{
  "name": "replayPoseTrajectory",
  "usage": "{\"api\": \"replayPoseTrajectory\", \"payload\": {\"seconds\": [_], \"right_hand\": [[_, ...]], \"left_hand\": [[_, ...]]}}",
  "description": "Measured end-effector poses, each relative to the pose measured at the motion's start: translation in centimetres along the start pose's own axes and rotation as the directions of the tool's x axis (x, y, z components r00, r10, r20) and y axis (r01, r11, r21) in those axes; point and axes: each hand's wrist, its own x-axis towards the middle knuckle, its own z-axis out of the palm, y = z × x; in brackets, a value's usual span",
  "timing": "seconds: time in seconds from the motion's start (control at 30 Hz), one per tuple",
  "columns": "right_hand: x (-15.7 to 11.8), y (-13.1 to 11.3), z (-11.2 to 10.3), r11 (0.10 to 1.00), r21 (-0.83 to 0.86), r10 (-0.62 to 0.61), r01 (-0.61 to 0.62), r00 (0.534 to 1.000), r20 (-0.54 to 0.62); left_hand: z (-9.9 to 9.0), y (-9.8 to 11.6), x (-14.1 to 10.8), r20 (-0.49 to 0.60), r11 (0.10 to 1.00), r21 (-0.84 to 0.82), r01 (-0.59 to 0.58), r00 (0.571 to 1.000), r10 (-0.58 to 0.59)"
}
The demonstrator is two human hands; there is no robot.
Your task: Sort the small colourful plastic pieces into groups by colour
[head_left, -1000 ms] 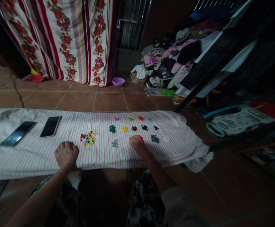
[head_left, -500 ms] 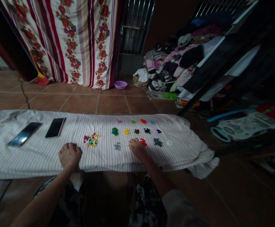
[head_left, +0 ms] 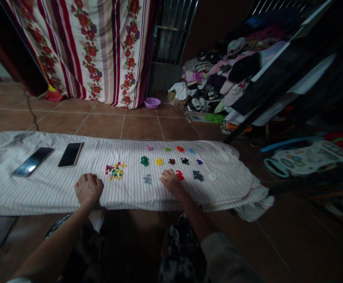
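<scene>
My left hand rests closed on the striped cloth, its fingers curled under so their inside is hidden. Right of it lies a mixed pile of small coloured pieces. My right hand has its fingers drawn together over a few small beige pieces; whatever is between the fingertips is too small to make out. Close by that hand are a light grey pile and a red pile. Farther right sit dark grey pieces and white pieces.
Behind are single-colour piles, among them green, yellow, brown, black and orange. Two phones lie at the left. Beyond the table, a purple basin and heaped clothes occupy the floor.
The camera view has shifted slightly. My right hand stays by the beige pieces, which now show more beside its fingertips. The left hand keeps its place on the cloth.
</scene>
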Motion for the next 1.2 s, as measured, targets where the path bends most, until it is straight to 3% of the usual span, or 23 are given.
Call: {"api": "replayPoseTrajectory", "payload": {"seconds": [0.37,0.6,0.9,1.07,1.2], "right_hand": [[-0.3,0.3,0.5,0.997,0.075,0.013,-0.009,0.999,-0.046],[-0.1,0.3,0.3,0.986,0.112,0.138,-0.123,0.982,-0.132],[0.6,0.9,0.1,0.981,0.188,0.105,-0.055,0.957,-0.269],[1.9,0.1,-0.9,0.977,0.213,0.065,-0.012,0.968,-0.242],[3.6,-2.2,-0.7,0.96,0.273,-0.023,0.063,0.989,-0.148]], "left_hand": [[0.1,-0.1,-0.1,-0.008,1.0,0.005,-0.008,1.0,0.008],[0.4,-0.2,0.1,0.005,1.0,-0.021,-0.005,1.0,0.005],[0.6,-0.3,0.2,0.002,0.999,-0.007,-0.035,0.999,0.035],[0.7,-0.4,0.2,-0.02,0.998,-0.047,-0.046,0.999,0.045],[0.7,-0.5,0.3,-0.05,0.994,-0.093,-0.063,0.997,0.059]]}}
